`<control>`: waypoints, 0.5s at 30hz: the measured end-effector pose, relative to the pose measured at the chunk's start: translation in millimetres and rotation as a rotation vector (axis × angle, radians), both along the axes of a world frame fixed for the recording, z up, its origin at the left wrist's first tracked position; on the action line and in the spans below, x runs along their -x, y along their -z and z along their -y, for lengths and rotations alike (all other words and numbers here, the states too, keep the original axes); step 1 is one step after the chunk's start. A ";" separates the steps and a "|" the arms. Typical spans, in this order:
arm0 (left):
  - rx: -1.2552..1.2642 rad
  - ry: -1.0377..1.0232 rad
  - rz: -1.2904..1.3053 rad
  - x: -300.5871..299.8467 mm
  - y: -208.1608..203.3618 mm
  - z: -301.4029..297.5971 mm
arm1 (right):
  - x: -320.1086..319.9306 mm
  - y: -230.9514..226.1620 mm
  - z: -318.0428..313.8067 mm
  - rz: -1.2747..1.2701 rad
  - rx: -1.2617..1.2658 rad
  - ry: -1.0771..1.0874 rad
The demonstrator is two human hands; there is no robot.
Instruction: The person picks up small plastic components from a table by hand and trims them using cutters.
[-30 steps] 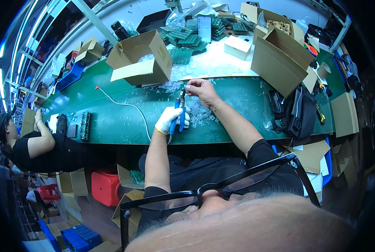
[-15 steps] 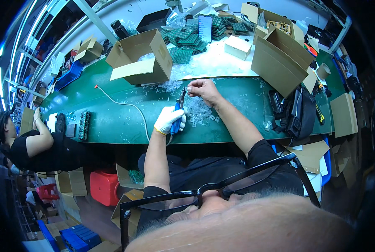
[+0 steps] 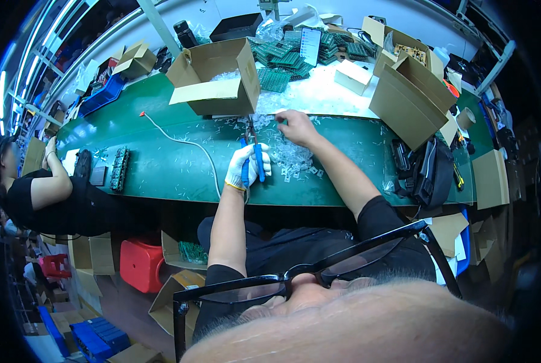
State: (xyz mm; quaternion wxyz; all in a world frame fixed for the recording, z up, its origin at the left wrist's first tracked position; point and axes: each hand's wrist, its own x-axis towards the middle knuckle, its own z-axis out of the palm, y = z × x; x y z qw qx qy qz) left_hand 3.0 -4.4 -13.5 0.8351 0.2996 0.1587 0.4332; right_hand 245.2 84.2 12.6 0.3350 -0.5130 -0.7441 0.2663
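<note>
My left hand (image 3: 244, 167), in a white glove, is closed around a pair of blue-handled pliers (image 3: 259, 162). The handles stand apart and the jaws point away from me, near the front of a cardboard box (image 3: 222, 98). Bare, my right hand (image 3: 299, 128) is just right of the jaws, with thumb and fingers curled together. Whatever is between those fingertips is too small to make out. Beneath and in front of it lies a heap of small clear plastic pieces (image 3: 291, 160). Thin clear offcuts are strewn over the green table (image 3: 180, 175).
Beyond my hands are green lattice-like panels (image 3: 275, 80), a phone (image 3: 310, 46) and a small white box (image 3: 353, 77). An open carton (image 3: 411, 100) and a black bag (image 3: 434, 160) are at right. A white cable (image 3: 192, 149) crosses the left side, where another person (image 3: 52, 187) sits.
The pliers' handles have spread apart in my left hand. My right hand has drawn slightly away from the jaws. The whole view has shifted a little.
</note>
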 end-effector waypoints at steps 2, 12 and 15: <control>-0.002 0.009 0.004 -5.9 -1.2 -1.9 | 6.9 3.0 -19.1 0.180 -0.265 -0.009; -0.007 0.036 0.030 -12.6 -4.3 -4.3 | 8.3 14.2 -44.0 0.217 -0.358 0.037; 0.005 0.018 0.014 -1.5 -2.9 2.6 | 5.3 0.5 -25.7 -0.155 0.146 0.012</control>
